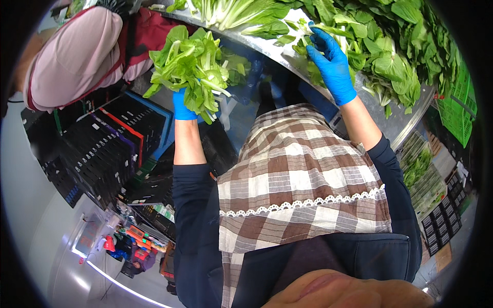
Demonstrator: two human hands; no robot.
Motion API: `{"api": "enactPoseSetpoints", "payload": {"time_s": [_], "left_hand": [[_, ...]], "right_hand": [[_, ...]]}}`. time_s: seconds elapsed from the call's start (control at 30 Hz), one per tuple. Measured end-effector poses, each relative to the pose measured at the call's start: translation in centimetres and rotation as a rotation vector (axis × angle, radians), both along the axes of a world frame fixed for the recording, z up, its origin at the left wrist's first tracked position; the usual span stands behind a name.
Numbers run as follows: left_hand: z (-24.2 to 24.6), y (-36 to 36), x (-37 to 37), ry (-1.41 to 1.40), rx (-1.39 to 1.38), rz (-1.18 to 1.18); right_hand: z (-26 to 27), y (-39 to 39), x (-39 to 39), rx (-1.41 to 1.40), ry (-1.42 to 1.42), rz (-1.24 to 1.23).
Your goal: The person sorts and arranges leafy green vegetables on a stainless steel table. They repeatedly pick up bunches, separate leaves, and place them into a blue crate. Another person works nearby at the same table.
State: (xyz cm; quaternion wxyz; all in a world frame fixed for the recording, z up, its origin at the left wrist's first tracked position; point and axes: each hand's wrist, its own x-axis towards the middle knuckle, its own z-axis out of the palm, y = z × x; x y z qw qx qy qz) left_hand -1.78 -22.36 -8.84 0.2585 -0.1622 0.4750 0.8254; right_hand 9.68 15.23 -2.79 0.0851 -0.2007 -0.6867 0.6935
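My left hand (184,106), in a blue glove, holds up a loose bunch of leafy greens (192,69) with pale stalks. The leaves hide most of its fingers. Also in a blue glove, my right hand (330,61) is over the metal worktop (414,104), its thumb and fingers curved around small leafy stems (302,36). Whether these are gripped or only touched is unclear. Close by the right hand lies a large heap of greens (389,57). Another bunch with white stalks (231,15) rests farther left on the worktop.
Left of me stands a person in a pink sleeve (77,57). Stacked black crates (104,142) are at my left side. A green plastic crate (458,104) stands past the worktop's right end. Below the held bunch, more greens (235,67) show by a blue surface.
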Motion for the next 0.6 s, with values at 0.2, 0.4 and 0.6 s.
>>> {"api": "enactPoseSetpoints", "payload": {"time_s": [0.2,0.4,0.6], "left_hand": [[-7.2,-1.6,4.7,0.076,-0.287,-0.003],[-13.5,0.9,4.4,0.216,-0.499,-0.162],[-15.3,5.5,1.1,-0.074,-0.45,-0.178]], "right_hand": [[-1.1,-2.8,-0.7,-0.104,0.038,0.225],[-1.7,-7.1,-2.3,0.471,0.241,0.572],[-2.5,-1.6,-0.9,0.385,-0.055,0.293]]}}
